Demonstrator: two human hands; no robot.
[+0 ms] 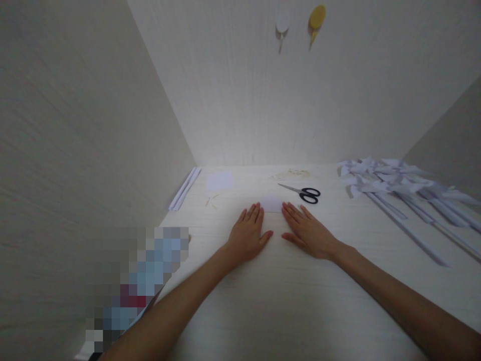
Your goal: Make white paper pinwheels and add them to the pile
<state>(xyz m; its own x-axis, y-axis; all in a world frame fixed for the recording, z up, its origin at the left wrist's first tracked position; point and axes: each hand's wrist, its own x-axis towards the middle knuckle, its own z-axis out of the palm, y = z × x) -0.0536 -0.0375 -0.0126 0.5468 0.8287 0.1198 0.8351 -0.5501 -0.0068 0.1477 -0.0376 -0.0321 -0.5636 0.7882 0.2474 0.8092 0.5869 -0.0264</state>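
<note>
My left hand [249,233] and my right hand [308,232] lie flat, palms down, side by side on the pale wooden table [285,301]. Their fingertips touch the near edge of a small white paper piece [271,203]. Neither hand grips anything. Black-handled scissors [303,193] lie just beyond my right hand, blades pointing left.
A pile of white paper pinwheels on long sticks [406,193] covers the right side. A white paper square [219,181] and folded white strips [185,188] lie at the back left by the wall. Two hooks, white [281,26] and yellow [316,20], hang on the back wall.
</note>
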